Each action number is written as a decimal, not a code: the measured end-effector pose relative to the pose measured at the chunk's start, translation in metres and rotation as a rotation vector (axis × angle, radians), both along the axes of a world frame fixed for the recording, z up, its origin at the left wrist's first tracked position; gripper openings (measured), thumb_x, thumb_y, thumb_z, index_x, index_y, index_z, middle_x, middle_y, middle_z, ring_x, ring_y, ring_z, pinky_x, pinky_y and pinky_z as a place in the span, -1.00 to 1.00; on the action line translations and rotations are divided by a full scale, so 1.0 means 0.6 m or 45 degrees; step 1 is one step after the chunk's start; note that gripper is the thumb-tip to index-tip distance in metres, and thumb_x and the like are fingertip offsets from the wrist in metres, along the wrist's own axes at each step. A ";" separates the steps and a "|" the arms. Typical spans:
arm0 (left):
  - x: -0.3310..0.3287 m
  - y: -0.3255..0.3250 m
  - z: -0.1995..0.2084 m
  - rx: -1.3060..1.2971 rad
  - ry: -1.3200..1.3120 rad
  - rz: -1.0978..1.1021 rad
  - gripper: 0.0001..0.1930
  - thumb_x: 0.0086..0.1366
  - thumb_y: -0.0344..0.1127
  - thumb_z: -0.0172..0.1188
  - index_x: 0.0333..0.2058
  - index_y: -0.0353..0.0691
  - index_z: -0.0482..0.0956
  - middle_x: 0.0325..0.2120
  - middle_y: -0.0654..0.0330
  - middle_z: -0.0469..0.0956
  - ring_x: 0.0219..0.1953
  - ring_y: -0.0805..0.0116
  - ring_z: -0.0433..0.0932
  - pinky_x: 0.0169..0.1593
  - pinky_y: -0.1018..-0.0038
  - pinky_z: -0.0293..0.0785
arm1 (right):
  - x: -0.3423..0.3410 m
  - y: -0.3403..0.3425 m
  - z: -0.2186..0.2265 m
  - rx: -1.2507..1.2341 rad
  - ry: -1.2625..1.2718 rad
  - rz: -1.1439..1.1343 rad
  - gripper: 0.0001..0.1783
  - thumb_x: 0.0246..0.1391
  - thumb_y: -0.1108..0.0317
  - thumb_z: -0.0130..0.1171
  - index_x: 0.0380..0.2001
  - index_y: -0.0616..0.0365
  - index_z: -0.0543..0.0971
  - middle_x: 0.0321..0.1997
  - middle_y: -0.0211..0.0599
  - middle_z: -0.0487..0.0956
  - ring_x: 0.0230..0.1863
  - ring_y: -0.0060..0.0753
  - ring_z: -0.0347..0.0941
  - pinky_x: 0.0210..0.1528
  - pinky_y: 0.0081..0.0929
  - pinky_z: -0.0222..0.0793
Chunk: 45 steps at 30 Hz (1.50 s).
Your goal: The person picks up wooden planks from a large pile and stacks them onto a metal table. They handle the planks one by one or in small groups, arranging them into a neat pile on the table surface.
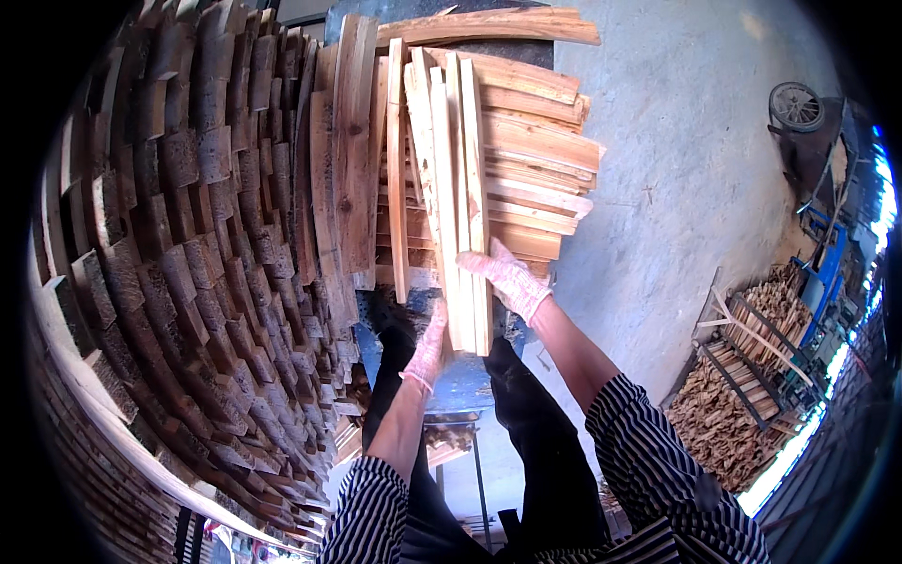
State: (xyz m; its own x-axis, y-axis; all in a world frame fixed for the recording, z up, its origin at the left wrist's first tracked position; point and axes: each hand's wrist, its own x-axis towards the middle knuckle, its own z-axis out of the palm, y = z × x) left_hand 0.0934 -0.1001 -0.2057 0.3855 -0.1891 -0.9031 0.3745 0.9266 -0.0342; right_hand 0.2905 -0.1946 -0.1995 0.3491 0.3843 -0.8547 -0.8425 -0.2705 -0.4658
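A bundle of several narrow wooden strips [462, 197] points away from me, its near end between my two gloved hands. From the right side my right hand [512, 282] closes round the bundle, thumb over the top. My left hand [430, 350] presses against the left side near the close end, with its fingers partly hidden by the wood. Beneath and beyond the bundle, pale boards [536, 141] lie crosswise in a pile. A single loose strip [396, 179] lies lengthwise on that pile, left of the bundle.
A tall stack of rough-edged boards [207, 244] fills the left side, close to my left arm. Grey concrete floor [648, 207] stretches to the right. Farther right are a wheel [797, 106], a blue metal frame [827, 268] and a heap of wood pieces [714, 414].
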 end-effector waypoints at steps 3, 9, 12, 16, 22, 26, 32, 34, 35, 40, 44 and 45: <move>0.001 -0.006 0.025 -0.163 0.005 0.203 -0.33 0.47 0.20 0.19 0.36 -0.11 0.42 0.25 0.13 0.56 0.27 0.17 0.55 0.30 0.14 0.53 | 0.015 0.009 0.036 0.007 0.072 0.032 -0.12 0.03 0.04 0.54 0.27 0.35 0.42 0.14 0.02 0.63 0.16 -0.20 0.56 0.25 -0.31 0.45; 0.054 -0.036 0.041 0.407 0.024 0.004 -0.29 0.50 -0.09 0.28 0.48 -0.16 0.22 0.34 0.10 0.44 0.30 0.29 0.47 0.35 0.31 0.44 | 0.002 -0.008 0.045 0.083 0.093 -0.134 -0.31 0.14 0.15 0.43 0.21 0.32 0.45 -0.05 -0.08 0.66 -0.07 -0.30 0.64 -0.03 -0.36 0.59; 0.021 -0.058 -0.026 0.784 -0.219 -0.573 -0.41 0.54 -0.10 0.16 0.42 -0.19 0.33 0.25 0.05 0.55 0.28 0.16 0.52 0.34 0.34 0.43 | -0.009 0.002 0.096 -0.075 0.083 -0.157 -0.43 0.18 0.21 0.39 0.16 0.27 0.47 -0.17 -0.17 0.65 -0.20 -0.38 0.65 -0.23 -0.42 0.61; 0.075 -0.064 -0.033 1.198 -0.317 -1.194 -0.44 0.46 -0.05 0.26 0.30 -0.24 0.50 0.19 -0.07 0.61 0.24 0.00 0.58 0.32 0.30 0.43 | -0.009 -0.073 0.118 -0.189 -0.048 -0.225 -0.49 0.20 0.22 0.38 0.11 0.24 0.49 -0.23 -0.31 0.61 -0.30 -0.41 0.60 -0.23 -0.36 0.64; 0.116 0.024 -0.061 1.618 0.271 -1.074 0.00 0.15 -0.08 0.56 0.43 -0.35 0.21 0.36 -0.29 0.32 0.38 -0.18 0.36 0.41 0.18 0.33 | 0.007 -0.163 0.121 -0.097 0.102 -0.346 -0.53 0.28 0.13 0.30 0.03 0.31 0.53 -0.18 -0.21 0.63 -0.20 -0.30 0.64 -0.10 -0.27 0.65; 0.121 0.078 -0.126 1.471 0.089 -1.036 0.09 0.03 0.02 0.63 0.39 -0.38 0.20 0.18 -0.36 0.48 0.23 -0.29 0.50 0.27 0.09 0.47 | -0.004 -0.145 0.111 0.041 0.230 -0.367 -0.47 0.31 0.02 0.25 0.08 0.28 0.52 -0.13 -0.18 0.64 -0.14 -0.24 0.65 -0.04 -0.25 0.65; 0.156 0.042 -0.011 1.551 0.280 -1.334 -0.18 0.05 0.04 0.64 0.10 -0.38 0.43 -0.12 -0.16 0.70 -0.12 -0.10 0.71 -0.01 0.14 0.64 | 0.004 -0.156 0.119 0.181 0.299 -0.485 -0.56 0.33 0.06 0.22 0.04 0.20 0.54 -0.13 -0.21 0.64 -0.16 -0.30 0.64 -0.09 -0.30 0.64; 0.144 -0.017 0.011 1.477 0.159 -1.140 -0.20 0.04 0.07 0.64 0.06 -0.34 0.45 -0.18 -0.05 0.70 -0.16 0.04 0.71 -0.04 0.24 0.65 | 0.007 -0.162 0.128 0.185 0.305 -0.454 -0.49 0.32 0.00 0.22 0.08 0.21 0.53 -0.11 -0.19 0.65 -0.13 -0.27 0.64 -0.06 -0.26 0.64; 0.157 -0.039 0.021 1.381 0.131 -1.207 -0.06 0.03 0.11 0.64 0.23 -0.35 0.39 -0.03 -0.15 0.67 -0.01 -0.01 0.69 0.09 0.25 0.62 | 0.007 -0.170 0.126 0.147 0.296 -0.402 -0.44 0.30 -0.03 0.23 0.11 0.23 0.52 -0.10 -0.18 0.64 -0.12 -0.24 0.64 -0.03 -0.24 0.63; 0.196 -0.076 -0.032 1.625 0.276 -1.030 0.28 0.11 0.08 0.59 0.54 -0.37 -0.10 0.45 -0.38 0.15 0.48 -0.24 0.19 0.52 0.13 0.13 | 0.003 -0.195 0.092 0.049 0.276 -0.370 -0.49 0.26 0.19 0.32 0.17 0.22 0.49 -0.05 -0.26 0.63 -0.08 -0.41 0.60 -0.01 -0.38 0.60; 0.210 -0.062 -0.102 1.719 0.606 -0.981 0.12 0.15 -0.02 0.55 0.48 -0.39 0.03 0.32 -0.38 0.34 0.34 -0.31 0.38 0.41 0.08 0.31 | 0.006 -0.197 0.061 0.026 0.255 -0.343 -0.48 0.23 0.25 0.35 0.19 0.22 0.49 -0.01 -0.28 0.62 -0.07 -0.42 0.59 0.00 -0.42 0.57; 0.217 -0.070 -0.110 1.659 0.673 -0.961 0.09 0.15 -0.03 0.55 0.46 -0.38 0.07 0.28 -0.36 0.38 0.30 -0.30 0.42 0.37 0.08 0.37 | 0.003 -0.199 0.051 0.022 0.261 -0.338 -0.47 0.23 0.25 0.36 0.19 0.21 0.49 -0.01 -0.29 0.62 -0.07 -0.42 0.58 -0.01 -0.42 0.57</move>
